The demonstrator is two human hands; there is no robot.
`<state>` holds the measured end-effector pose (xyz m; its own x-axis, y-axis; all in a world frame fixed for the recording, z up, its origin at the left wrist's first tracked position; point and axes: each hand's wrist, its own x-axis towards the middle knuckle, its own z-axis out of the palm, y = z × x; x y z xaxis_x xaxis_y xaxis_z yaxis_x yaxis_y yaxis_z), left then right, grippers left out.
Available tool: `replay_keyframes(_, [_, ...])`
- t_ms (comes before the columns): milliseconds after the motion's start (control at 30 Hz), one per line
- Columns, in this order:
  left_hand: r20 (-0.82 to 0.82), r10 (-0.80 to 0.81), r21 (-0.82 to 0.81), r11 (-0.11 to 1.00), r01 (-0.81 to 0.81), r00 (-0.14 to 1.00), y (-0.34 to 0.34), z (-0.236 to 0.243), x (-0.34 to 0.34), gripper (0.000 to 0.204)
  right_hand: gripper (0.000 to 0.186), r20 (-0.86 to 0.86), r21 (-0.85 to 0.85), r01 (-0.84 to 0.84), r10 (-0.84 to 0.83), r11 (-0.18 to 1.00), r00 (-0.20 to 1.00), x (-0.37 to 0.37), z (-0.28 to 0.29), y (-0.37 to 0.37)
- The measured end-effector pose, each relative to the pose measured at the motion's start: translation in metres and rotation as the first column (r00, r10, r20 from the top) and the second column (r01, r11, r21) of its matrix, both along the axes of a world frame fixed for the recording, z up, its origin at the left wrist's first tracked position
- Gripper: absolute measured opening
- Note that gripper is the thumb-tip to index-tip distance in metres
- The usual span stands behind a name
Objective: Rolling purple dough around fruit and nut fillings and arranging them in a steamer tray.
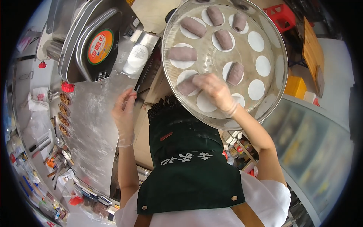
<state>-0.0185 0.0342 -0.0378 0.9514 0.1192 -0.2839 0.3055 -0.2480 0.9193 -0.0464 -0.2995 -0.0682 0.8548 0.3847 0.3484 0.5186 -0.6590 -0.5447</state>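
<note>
Right and left hands of a person in clear gloves, seen from above. The right hand (216, 90) reaches over the near left part of a round, rimmed tray (165, 49). Its fingers are bunched at the right end of a purplish roll (186, 87), which extends to the left of the grip and rests on a white paper round; the fingertips meet or overlap that end, and whether the grip is clasping the roll or has released it cannot be told. Six further rolls (193, 27) lie on paper rounds in the tray: five farther off, one just right of the hand. More white paper rounds (256, 89) occupy the right and near parts.

The left hand (124, 106) is held up near the right edge of a flour-dusted metal bench (89, 113), well apart from the roll. Its fingers bend toward the thumb; whether this grip pinches anything cannot be told. Beyond it lies a stack of white paper rounds (138, 55), beside a steel machine (89, 20). Four oval portions of brown, crumbly filling (64, 109) form a row along the bench's left side. A dark green apron (181, 132) covers the wearer's front.
</note>
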Motion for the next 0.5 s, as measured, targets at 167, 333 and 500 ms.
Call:
replay_keyframes(167, [-0.122,0.103,-0.016,0.994,-0.105,0.987,0.001,-0.013,-0.007,0.027,0.034,-0.049,0.059,0.483,-0.480,0.874,0.876,-0.014,0.028,-0.023])
replay_keyframes(333, [-0.029,0.020,0.020,1.000,-0.019,0.999,0.001,-0.025,-0.026,0.024,0.030,-0.225,0.160,0.576,-0.538,0.802,0.812,-0.018,0.052,-0.018])
replay_keyframes(500, [0.106,0.085,-0.059,0.995,-0.079,0.991,0.013,-0.065,-0.060,0.021,0.024,-0.390,0.306,0.495,-0.367,0.814,0.845,-0.006,0.070,0.066])
